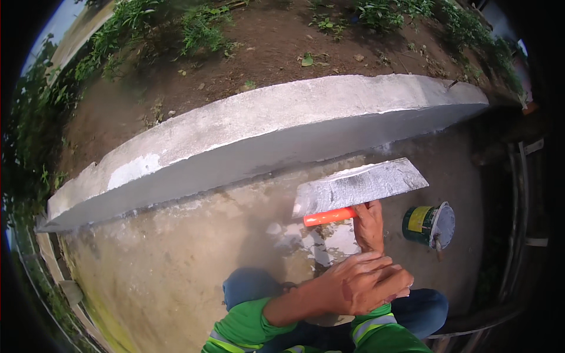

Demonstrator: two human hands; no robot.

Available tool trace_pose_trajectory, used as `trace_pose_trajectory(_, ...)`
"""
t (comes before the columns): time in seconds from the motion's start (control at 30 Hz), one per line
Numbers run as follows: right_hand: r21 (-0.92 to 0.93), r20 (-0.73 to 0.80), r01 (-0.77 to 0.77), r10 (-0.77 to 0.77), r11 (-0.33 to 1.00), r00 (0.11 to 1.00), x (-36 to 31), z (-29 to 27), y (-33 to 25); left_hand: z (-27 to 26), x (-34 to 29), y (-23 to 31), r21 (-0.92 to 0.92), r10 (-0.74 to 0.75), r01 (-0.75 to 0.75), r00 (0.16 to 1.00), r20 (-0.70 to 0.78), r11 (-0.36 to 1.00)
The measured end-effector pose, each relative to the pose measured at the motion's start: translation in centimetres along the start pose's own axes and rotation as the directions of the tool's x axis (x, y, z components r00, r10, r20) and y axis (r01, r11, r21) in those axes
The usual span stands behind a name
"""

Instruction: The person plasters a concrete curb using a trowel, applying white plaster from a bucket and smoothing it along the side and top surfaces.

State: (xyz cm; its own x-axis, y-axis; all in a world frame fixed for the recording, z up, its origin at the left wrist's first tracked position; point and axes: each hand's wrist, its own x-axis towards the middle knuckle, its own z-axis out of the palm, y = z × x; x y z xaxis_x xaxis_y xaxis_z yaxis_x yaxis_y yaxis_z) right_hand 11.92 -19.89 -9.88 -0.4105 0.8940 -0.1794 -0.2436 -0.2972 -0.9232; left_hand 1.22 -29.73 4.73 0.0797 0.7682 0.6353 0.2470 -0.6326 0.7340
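A plastering trowel [362, 187] with a wide, smeared metal blade and an orange handle is gripped by my right hand [369, 226]. Pale wet plaster lines the blade's far edge and left corner. The blade is held in front of the low wall [265, 138]; whether it touches anything I cannot tell. My left hand [365, 283] crosses over my right forearm, its fingers curled closed. What lies inside those fingers is hidden. To the right of the trowel stands a green bucket [419, 222] with a yellow label and greyish-white paste. A tool's handle [438, 244] shows at its rim.
The curved wall has a rough pale top with a whiter patch at left and a smooth grey near face. Bare soil [235, 65] and green plants [203, 29] lie beyond it. White splashes [338, 241] mark the concrete floor [165, 259]. Dark rails [518, 206] run along the right.
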Motion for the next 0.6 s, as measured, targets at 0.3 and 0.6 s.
trace_pose_trajectory(0.3,0.076,-0.107,-0.002,0.01,0.997,0.994,-0.2,-0.8,3.4,0.3,-1.4,-1.8,-0.031,-0.08,0.079,0.997,-0.023,0.996)
trace_pose_trajectory(0.6,0.021,-0.144,0.029,-0.026,0.999,0.989,-2.2,-1.7,0.3,-0.8,-0.9,-3.3,-0.003,0.073,-0.073,0.993,-0.088,0.997)
